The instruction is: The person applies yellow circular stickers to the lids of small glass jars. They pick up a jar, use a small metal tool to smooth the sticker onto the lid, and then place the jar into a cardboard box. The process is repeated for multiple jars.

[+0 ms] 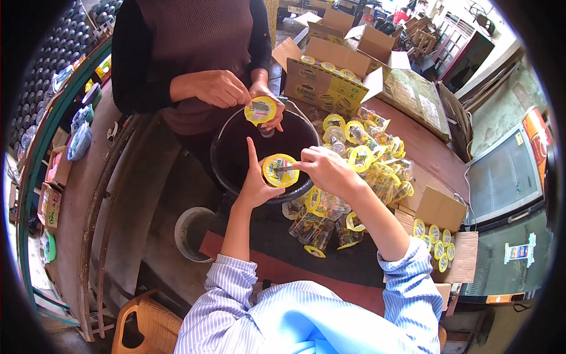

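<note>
My left hand [254,184] grips a sealed drink cup with a yellow-rimmed printed lid [279,179], its lid facing up over a black bucket [219,154]. My right hand [325,166] is closed round a small knife, whose grey blade [286,169] lies across that lid; my fingers hide the handle. Just beyond, a co-worker's hand [272,107] holds a similar cup with a yellow lid [259,111], while their other hand is at its edge. Many emptied-looking clear cups [380,168] with yellow rims are heaped right of the bucket.
An open carton [324,85] of lidded cups stands behind the heap. Another open carton [463,251] with cups sits at the right. A grey pail [184,233] stands on the floor at left, near an orange-brown woven chair [150,321]. The co-worker stands opposite.
</note>
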Demonstrator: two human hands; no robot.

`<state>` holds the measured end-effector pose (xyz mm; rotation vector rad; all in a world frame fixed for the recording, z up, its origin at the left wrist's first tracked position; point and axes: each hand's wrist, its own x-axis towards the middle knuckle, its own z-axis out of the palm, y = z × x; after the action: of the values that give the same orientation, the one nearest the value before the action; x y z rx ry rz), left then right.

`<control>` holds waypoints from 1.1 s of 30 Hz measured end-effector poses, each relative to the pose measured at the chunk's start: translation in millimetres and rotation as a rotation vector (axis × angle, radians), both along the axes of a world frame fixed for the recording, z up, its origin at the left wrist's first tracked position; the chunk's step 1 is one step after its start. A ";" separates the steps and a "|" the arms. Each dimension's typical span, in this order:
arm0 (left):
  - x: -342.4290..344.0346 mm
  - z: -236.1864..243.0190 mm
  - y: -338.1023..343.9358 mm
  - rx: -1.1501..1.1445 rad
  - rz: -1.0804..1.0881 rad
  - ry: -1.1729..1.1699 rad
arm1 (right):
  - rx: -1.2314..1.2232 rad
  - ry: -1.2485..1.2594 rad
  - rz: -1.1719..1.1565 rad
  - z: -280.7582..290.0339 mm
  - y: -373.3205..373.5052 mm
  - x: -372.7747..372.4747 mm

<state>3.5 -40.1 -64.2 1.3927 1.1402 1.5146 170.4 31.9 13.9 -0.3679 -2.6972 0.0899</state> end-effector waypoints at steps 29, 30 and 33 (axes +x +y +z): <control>-0.7 5.0 7.2 -0.003 0.056 0.130 | -0.125 0.233 -0.231 23.7 -10.9 98.1; -1.3 8.8 9.9 -0.002 0.042 0.144 | -0.178 0.295 -0.300 20.3 -20.1 111.6; -10.1 14.4 16.2 -0.007 0.063 0.221 | -0.295 0.518 -0.532 6.1 -53.2 145.8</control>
<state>-6.6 -23.8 -49.8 1.5620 1.3328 1.4236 316.1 -21.3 19.9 -0.9862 -2.0039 0.3718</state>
